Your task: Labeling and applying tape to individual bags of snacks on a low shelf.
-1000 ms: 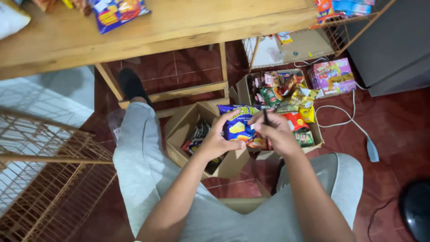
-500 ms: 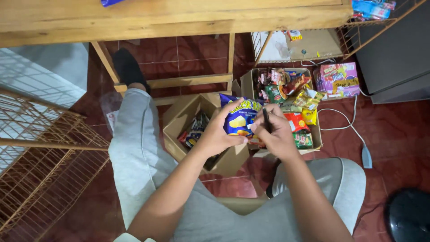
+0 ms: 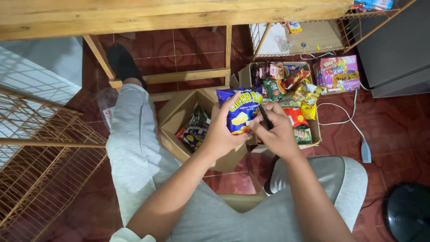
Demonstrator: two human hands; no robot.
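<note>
Since the earlier frames my view has tipped down; the blue snack bag (image 3: 239, 114) sits slightly lower, still over the open cardboard box (image 3: 179, 121). My left hand (image 3: 220, 134) grips the bag's left edge. My right hand (image 3: 277, 131) pinches a black pen (image 3: 265, 117) against the bag. A second box of snack packets (image 3: 286, 85) lies just behind.

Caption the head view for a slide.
Seated person's left hand holds blue snack bag; right hand holds black pen to it.
</note>
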